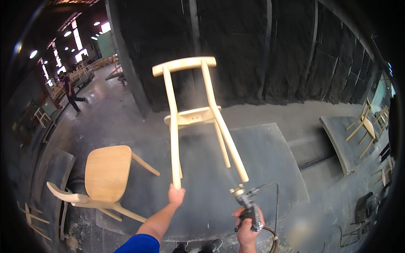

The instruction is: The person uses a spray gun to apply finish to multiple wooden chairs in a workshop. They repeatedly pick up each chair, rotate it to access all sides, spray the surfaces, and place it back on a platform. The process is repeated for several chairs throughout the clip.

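Note:
In front of me, a pale wooden chair (184, 64) stands tilted, its curved top rail at the far end and its long back legs pointing toward me. My left hand (176, 195) is closed round the lower end of its left back leg. The underside or back of its seat shows only as a narrow edge. My right hand (246, 225) grips a metal spray gun (239, 195), nozzle up and close to the end of the right back leg. A thin hose runs from the gun. Light mist hangs around the chair.
A second wooden chair (107, 170) lies on its side at the left of the grey board (257, 145). Another board (329, 139) with chairs (368, 126) is at the right. A dark wall (236, 46) stands behind. A person (71, 92) walks far left, near rows of chairs.

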The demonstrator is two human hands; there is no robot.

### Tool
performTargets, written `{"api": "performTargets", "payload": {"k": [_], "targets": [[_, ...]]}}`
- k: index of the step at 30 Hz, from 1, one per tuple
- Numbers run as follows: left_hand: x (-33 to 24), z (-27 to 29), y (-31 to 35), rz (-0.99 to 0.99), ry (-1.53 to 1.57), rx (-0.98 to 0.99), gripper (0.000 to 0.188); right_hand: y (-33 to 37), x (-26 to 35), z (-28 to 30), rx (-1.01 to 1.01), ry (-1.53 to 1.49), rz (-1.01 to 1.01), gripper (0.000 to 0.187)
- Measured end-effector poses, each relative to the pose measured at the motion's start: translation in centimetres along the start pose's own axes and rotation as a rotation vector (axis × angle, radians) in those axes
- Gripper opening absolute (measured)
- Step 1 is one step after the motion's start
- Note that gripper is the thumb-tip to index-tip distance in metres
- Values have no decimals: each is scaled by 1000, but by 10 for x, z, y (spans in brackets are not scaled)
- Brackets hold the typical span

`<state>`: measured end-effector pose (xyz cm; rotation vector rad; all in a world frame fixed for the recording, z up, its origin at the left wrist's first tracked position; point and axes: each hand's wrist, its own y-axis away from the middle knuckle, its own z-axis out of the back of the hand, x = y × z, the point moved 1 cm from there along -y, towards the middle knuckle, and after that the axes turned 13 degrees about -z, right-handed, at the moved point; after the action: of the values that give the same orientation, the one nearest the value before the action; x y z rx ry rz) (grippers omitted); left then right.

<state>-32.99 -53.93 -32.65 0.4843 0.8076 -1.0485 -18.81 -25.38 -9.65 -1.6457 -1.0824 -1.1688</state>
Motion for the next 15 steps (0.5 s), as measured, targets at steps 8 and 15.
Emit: {"api": "performTargets", "payload": {"k": [8,15], "targets": [[-4,2,18,53,-48,37,42,-21,24,-32,191,206,257,60],[5,-4,37,60,-42,25,42,-13,45,1,-62,168,240,57]]}}
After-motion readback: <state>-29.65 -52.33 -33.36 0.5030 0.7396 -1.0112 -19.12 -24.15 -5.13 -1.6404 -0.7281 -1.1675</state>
